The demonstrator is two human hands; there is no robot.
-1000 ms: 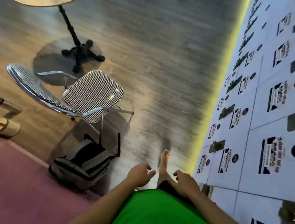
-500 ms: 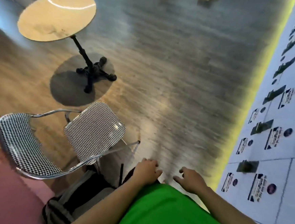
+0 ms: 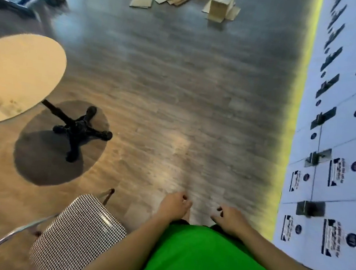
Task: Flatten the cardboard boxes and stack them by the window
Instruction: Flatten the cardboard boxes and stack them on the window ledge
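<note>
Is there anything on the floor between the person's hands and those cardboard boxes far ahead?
Nothing visible. Bare wood floor runs from both hands, left and right, to the cardboard boxes. The round table and checkered chair stand off to the left.

Café-style lounge or shared common room, seen from above.
A round table [image 3: 17, 75] on a black pedestal base [image 3: 78, 127] and a chrome chair with checked cushions [image 3: 75, 235] stand on wood-plank flooring [image 3: 175, 102]; a white wall of labelled lockers [image 3: 340, 169] with latches lines the right side.
</note>
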